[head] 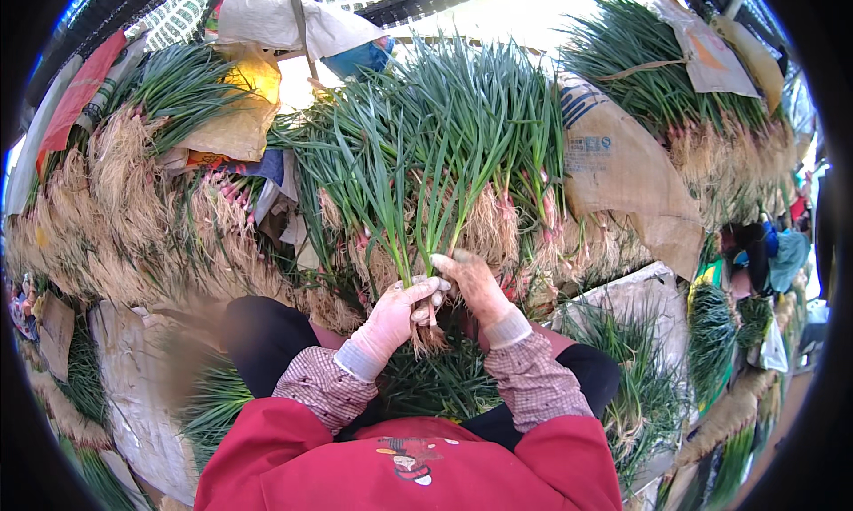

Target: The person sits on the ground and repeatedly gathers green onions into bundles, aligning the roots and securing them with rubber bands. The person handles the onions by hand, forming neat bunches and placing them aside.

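My left hand (398, 313) is shut on a few leafy allium plants (404, 258), which look like green garlic. Their long flat leaves fan upward, while the pale roots (428, 338) hang below the fingers. Close beside it, my right hand (474, 286) grips another stalk (457, 230) of the same kind, thumb and fingers against the left hand's fingertips. Parts of the stems are hidden by the fingers. Directly behind both hands rises a tall heap of the same plants (466, 111), showing pinkish stem bases and tangled tan roots (490, 221).
More rooted bundles (126, 171) are piled at left, others (713, 131) at upper right. A woven sack (620, 151) covers part of the heap. Loose greens (626, 378) lie on a pale sheet (656, 294) at right. Another pale sheet (126, 371) spreads left. A blurred brown shape (193, 351) borders my knee.
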The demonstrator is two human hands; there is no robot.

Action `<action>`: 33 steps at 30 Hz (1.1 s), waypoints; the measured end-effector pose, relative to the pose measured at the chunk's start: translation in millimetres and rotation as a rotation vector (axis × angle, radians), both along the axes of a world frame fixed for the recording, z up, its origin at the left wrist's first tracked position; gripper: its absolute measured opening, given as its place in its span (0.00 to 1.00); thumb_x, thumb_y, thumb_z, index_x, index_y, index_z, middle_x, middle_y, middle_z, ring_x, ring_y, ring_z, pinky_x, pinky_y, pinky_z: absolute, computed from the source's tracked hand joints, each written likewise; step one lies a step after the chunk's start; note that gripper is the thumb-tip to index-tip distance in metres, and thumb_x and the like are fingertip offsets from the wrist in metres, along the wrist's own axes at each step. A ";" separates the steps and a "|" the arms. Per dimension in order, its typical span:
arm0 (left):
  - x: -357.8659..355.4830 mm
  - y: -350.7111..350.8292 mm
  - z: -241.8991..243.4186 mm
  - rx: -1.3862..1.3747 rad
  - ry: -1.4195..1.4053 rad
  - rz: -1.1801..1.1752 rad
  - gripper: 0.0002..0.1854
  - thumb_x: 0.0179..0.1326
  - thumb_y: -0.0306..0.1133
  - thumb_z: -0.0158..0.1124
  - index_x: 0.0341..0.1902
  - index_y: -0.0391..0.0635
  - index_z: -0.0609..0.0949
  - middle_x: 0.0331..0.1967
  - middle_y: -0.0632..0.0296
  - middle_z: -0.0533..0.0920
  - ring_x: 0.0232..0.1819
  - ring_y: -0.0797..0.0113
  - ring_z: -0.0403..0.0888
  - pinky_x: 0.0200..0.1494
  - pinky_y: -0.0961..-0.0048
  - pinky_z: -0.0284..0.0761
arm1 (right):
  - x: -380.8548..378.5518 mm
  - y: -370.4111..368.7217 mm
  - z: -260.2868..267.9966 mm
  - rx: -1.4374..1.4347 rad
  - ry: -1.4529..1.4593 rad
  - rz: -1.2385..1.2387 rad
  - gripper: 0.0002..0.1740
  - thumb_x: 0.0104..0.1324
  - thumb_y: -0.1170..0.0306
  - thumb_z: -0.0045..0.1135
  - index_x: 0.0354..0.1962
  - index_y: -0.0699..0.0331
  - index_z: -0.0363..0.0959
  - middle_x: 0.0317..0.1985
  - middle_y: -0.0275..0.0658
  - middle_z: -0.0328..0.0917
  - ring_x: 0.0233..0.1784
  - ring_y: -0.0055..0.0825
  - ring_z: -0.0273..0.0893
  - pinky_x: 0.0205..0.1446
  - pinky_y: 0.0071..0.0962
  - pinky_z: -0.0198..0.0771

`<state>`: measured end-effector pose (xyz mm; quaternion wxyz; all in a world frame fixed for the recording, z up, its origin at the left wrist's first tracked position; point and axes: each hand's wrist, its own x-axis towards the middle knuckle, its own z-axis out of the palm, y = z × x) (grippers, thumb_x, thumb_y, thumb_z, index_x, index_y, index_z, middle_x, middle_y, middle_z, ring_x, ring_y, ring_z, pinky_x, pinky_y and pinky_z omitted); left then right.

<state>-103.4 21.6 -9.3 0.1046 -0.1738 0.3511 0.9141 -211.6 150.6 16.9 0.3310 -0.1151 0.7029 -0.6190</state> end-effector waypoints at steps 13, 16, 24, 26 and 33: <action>18.8 -38.7 1.5 0.040 0.126 0.150 0.14 0.68 0.34 0.53 0.50 0.37 0.78 0.16 0.75 0.64 0.17 0.80 0.59 0.23 0.80 0.57 | 33.5 41.1 9.5 0.266 -0.058 0.179 0.20 0.73 0.55 0.47 0.42 0.65 0.73 0.20 0.33 0.69 0.25 0.20 0.72 0.30 0.23 0.68; 14.0 -11.0 -4.0 -0.135 0.008 0.024 0.16 0.65 0.32 0.59 0.53 0.35 0.77 0.21 0.71 0.74 0.18 0.79 0.67 0.24 0.82 0.63 | 52.6 39.4 8.8 0.290 0.326 0.476 0.19 0.71 0.56 0.46 0.43 0.65 0.73 0.24 0.42 0.74 0.31 0.38 0.77 0.35 0.36 0.73; 20.3 19.5 -7.4 -0.605 -0.021 0.027 0.07 0.61 0.31 0.64 0.40 0.42 0.81 0.19 0.69 0.77 0.13 0.80 0.69 0.16 0.81 0.65 | 43.8 32.3 6.1 0.474 0.525 0.146 0.21 0.62 0.55 0.60 0.41 0.67 0.75 0.38 0.51 0.81 0.43 0.45 0.81 0.46 0.36 0.74; 18.5 27.4 -15.1 -0.584 0.071 0.123 0.06 0.60 0.30 0.65 0.38 0.42 0.80 0.17 0.70 0.75 0.13 0.80 0.68 0.16 0.82 0.64 | 49.0 21.2 -7.0 0.393 0.478 0.035 0.19 0.64 0.60 0.59 0.42 0.69 0.75 0.34 0.47 0.82 0.38 0.38 0.81 0.43 0.32 0.75; 29.8 -0.5 10.6 -0.394 -0.095 0.041 0.05 0.59 0.27 0.64 0.35 0.41 0.78 0.17 0.66 0.77 0.12 0.75 0.71 0.17 0.78 0.71 | 56.3 42.5 -52.4 -0.726 -0.364 -0.446 0.19 0.70 0.60 0.53 0.48 0.68 0.74 0.33 0.31 0.77 0.29 0.16 0.73 0.32 0.16 0.70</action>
